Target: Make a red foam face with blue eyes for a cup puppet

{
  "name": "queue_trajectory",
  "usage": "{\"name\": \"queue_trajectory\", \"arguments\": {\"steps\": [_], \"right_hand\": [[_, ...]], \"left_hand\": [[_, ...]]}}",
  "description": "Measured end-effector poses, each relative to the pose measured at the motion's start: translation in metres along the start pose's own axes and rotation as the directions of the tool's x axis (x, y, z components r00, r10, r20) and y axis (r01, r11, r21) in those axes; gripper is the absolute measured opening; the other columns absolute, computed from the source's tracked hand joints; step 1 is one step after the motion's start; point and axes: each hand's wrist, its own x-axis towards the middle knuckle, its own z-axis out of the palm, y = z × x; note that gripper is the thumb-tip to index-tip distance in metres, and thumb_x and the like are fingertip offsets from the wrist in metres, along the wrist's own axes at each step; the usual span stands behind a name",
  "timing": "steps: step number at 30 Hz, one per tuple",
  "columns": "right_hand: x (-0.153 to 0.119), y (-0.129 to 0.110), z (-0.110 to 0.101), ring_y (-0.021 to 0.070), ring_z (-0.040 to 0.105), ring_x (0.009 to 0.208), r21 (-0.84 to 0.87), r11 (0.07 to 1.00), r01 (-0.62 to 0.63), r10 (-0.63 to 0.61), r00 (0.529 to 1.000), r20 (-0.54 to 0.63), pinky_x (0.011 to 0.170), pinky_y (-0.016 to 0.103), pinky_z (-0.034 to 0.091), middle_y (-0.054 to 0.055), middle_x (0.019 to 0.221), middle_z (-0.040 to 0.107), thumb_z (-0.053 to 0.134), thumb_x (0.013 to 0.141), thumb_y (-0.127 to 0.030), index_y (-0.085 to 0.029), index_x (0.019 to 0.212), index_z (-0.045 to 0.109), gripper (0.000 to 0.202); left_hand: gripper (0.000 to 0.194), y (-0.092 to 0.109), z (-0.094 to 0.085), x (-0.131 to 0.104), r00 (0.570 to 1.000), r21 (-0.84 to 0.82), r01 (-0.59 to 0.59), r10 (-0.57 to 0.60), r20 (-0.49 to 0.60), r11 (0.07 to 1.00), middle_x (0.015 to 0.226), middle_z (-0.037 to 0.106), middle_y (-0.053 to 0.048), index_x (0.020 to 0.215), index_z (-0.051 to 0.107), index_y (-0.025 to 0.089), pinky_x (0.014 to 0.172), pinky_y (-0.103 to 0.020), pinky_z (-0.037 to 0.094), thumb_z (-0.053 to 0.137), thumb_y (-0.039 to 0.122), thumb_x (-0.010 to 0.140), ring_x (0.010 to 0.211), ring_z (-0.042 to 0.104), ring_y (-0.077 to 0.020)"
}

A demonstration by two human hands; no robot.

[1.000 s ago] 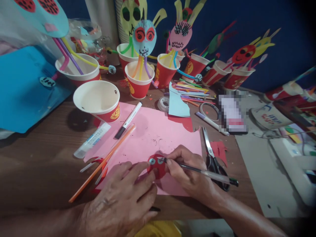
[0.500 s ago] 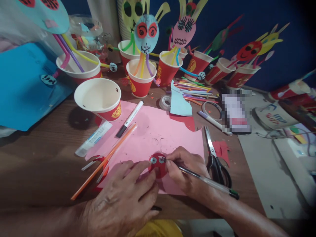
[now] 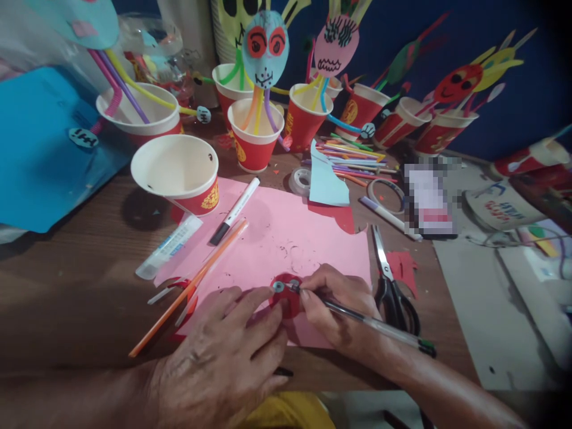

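On a pink paper sheet (image 3: 263,238) lies a small red paper circle (image 3: 291,307) with two pale blue eye dots. My left hand (image 3: 227,357) rests flat with fingers spread, its fingertips pressing the circle's left and lower part. A pen (image 3: 378,325) with a clear barrel is pinched in my right hand (image 3: 342,307). Its tip is at the right eye dot, partly behind my fingers. Left of the sheet's middle, an orange straw (image 3: 187,292) and a black-capped white marker (image 3: 235,211) lie loose.
An open paper cup (image 3: 179,173) stands at the sheet's upper left, above a clear plastic tube (image 3: 168,247). Black-handled scissors (image 3: 393,298) lie to the right, near a phone (image 3: 429,199). Several cups with paper-faced straw figures, such as a blue face (image 3: 267,59), line the back.
My view has shifted slightly, so the cups at the back sit a little differently. Both hands keep nearly the same pose, with the pen tip still at the right eye dot.
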Motion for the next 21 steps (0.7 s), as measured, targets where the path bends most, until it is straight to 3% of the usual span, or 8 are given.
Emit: {"name": "queue_trajectory", "arguments": {"steps": [5, 9, 16, 21], "right_hand": [[0.0, 0.0, 0.0, 0.0055, 0.051, 0.044, 0.003, 1.0, 0.003, -0.003, 1.0, -0.003, 0.043, 0.015, 0.039, -0.005, 0.055, 0.059, 0.055, 0.078, -0.019, -0.018, 0.073, 0.056, 0.005], [-0.003, 0.005, -0.002, 0.008, 0.056, 0.048, 0.052, 0.996, -0.069, 0.07, 0.998, -0.004, 0.045, 0.017, 0.042, -0.004, 0.058, 0.062, 0.056, 0.08, -0.023, -0.019, 0.077, 0.056, 0.005], [0.001, 0.008, -0.003, 0.0122, 0.065, 0.065, 0.38, 0.903, -0.199, 0.226, 0.974, -0.027, 0.056, 0.021, 0.051, -0.001, 0.075, 0.069, 0.055, 0.085, -0.027, -0.022, 0.09, 0.051, 0.008], [0.004, -0.002, -0.001, 0.0133, 0.067, 0.068, 0.31, 0.933, -0.181, 0.193, 0.981, -0.01, 0.06, 0.021, 0.053, 0.002, 0.079, 0.071, 0.059, 0.081, -0.025, -0.02, 0.09, 0.053, 0.012]], "left_hand": [[0.03, 0.0, 0.001, -0.001, 1.0, -0.001, 0.012, -0.012, -0.002, 1.0, 0.105, 0.064, -0.002, 0.095, 0.061, 0.02, 0.088, -0.042, 0.028, 0.047, 0.046, 0.088, 0.107, 0.048, -0.0262], [0.03, 0.0, 0.0, 0.0, 1.0, 0.011, 0.013, -0.013, -0.013, 1.0, 0.105, 0.064, -0.001, 0.095, 0.062, 0.021, 0.088, -0.041, 0.029, 0.046, 0.046, 0.089, 0.105, 0.049, -0.0249], [0.029, 0.0, 0.0, 0.0, 1.0, 0.022, 0.0, 0.0, -0.025, 1.0, 0.109, 0.062, -0.001, 0.092, 0.062, 0.021, 0.088, -0.04, 0.029, 0.047, 0.046, 0.088, 0.106, 0.048, -0.0245], [0.031, -0.002, 0.001, -0.001, 0.999, 0.019, -0.037, 0.038, -0.012, 0.999, 0.107, 0.062, -0.002, 0.096, 0.063, 0.02, 0.089, -0.041, 0.027, 0.047, 0.045, 0.088, 0.106, 0.046, -0.0258]]}}
